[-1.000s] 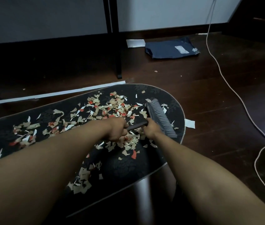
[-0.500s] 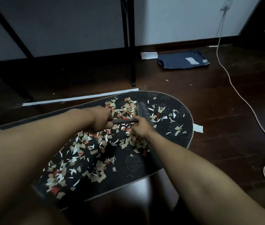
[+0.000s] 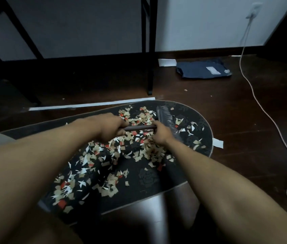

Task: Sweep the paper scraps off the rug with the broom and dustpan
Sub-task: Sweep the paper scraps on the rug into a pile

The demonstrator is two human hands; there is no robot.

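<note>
Both hands are on the broom (image 3: 163, 118). The left hand (image 3: 110, 127) is wrapped round the near end of the dark handle, fingers curled under it. The right hand (image 3: 162, 133) grips the handle where it meets the brush head, knuckles up, thumb tucked out of sight. The handle runs level between the two fists. The brush head lies crosswise at the far right of the handle, its bristles down on the rug (image 3: 156, 180), close to the rounded far edge.

The rug is dark with a faint rose pattern and a pale border. Paper scraps (image 3: 104, 166), tan, white and red, cover much of it: a thick patch under and between the hands, a long scatter trailing toward the near left corner, and a thinner sprinkle to the right of the bristles. No dustpan can be made out.

Beyond the rug, on the dark wooden floor: a long white strip (image 3: 91, 104) along the far edge, a white slip (image 3: 218, 143) touching the right edge, a dark blue parcel (image 3: 203, 69) near the wall, and a pale cable (image 3: 255, 97) running from a wall socket. A black table leg (image 3: 150, 67) stands behind the rug.
</note>
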